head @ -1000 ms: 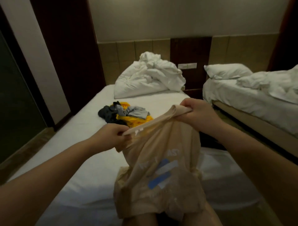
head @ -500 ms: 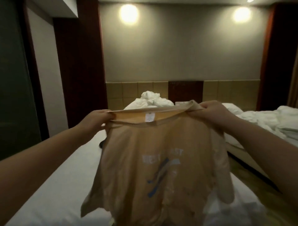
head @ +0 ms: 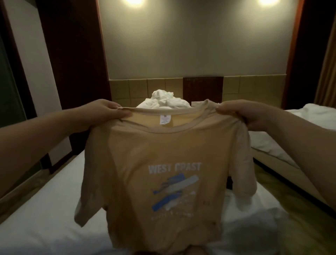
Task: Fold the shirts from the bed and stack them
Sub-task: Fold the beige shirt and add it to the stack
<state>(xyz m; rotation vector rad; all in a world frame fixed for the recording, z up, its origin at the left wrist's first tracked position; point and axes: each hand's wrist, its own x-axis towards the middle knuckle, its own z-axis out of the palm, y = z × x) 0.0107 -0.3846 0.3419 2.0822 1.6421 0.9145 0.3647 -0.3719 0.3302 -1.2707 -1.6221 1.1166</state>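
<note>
White sheets cover the bed point(head: 41, 214) below the tan shirt point(head: 160, 163), which hangs in the air. The left hand point(head: 107, 112) and right hand point(head: 241, 114) each pinch a shoulder beside the collar. It looks light, limp and floppy, so those shoulder seams seem the best hold.

Shirt point(head: 145, 145): we see tan, with white lettering and blue and grey streaks.
Bed sheet point(head: 36, 227): we see plain white.

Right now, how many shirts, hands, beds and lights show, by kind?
Beige printed T-shirt: 1
Bare hands gripping it, left hand and right hand: 2
White-sheeted beds, near bed and right bed: 2
Glowing wall lights, left light and right light: 2
Total: 7
</note>
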